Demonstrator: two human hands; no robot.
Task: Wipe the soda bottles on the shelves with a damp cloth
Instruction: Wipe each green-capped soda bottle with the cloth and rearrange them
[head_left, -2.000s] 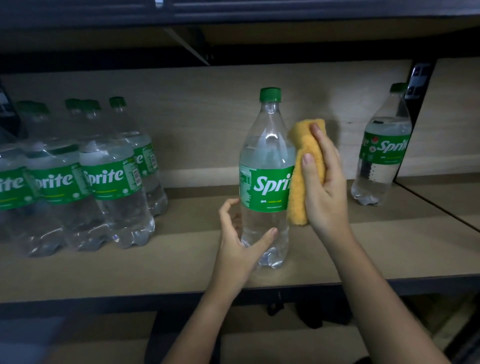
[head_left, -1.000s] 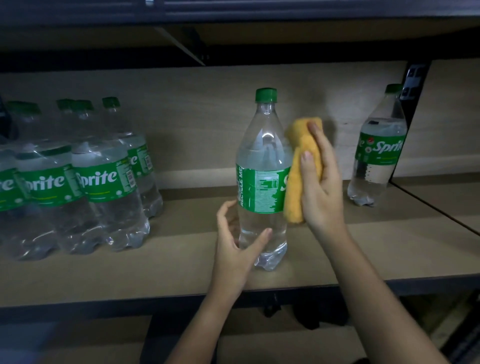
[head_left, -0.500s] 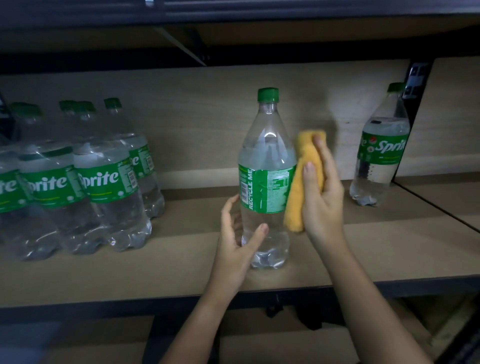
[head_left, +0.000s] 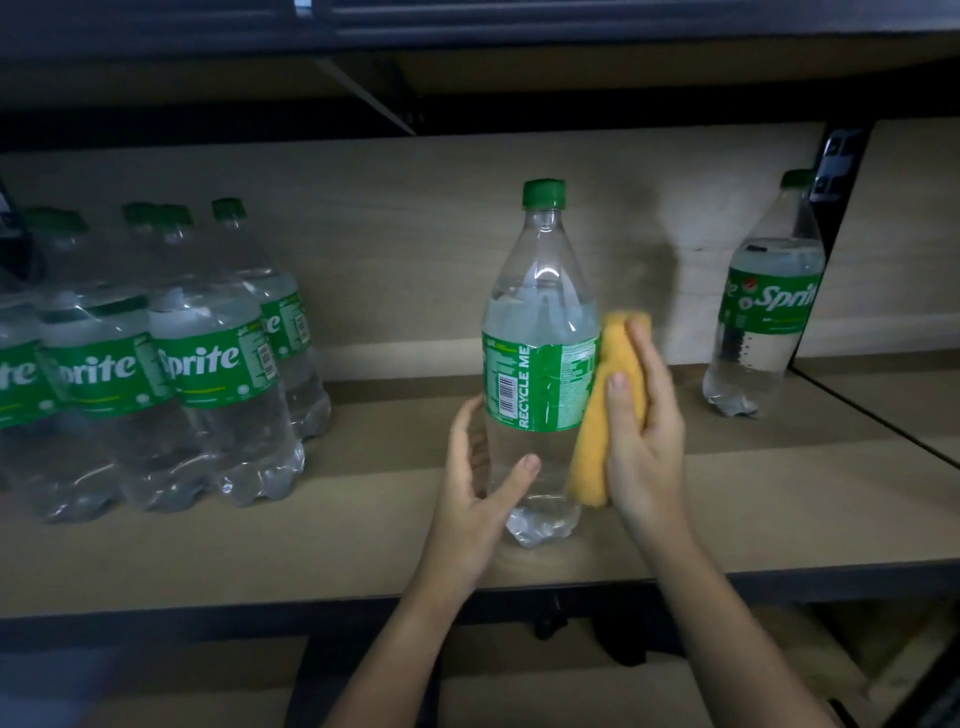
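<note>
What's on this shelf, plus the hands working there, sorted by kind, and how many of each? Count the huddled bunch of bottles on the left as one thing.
Lone soda bottles: 2, middle bottle and right bottle
Bunch of bottles: 1
Yellow cloth: 1
Hands: 2, left hand and right hand
Total: 6

The light wooden shelf board (head_left: 363, 525) shows two bare stretches. One lies between the cluster of clear plastic green-labelled bottles (head_left: 156, 364) at the left and the tall clear green-capped bottle (head_left: 540, 312) mid-shelf. The other runs from there to the lone clear green-labelled bottle (head_left: 763, 322) at the right. The left hand (head_left: 467, 499) and the right hand (head_left: 644, 441) with its folded yellow cloth (head_left: 597, 415) crowd the middle bottle's sides. The dark upper shelf (head_left: 467, 83) caps the space overhead, and the wooden back panel (head_left: 415, 234) closes the rear.
</note>
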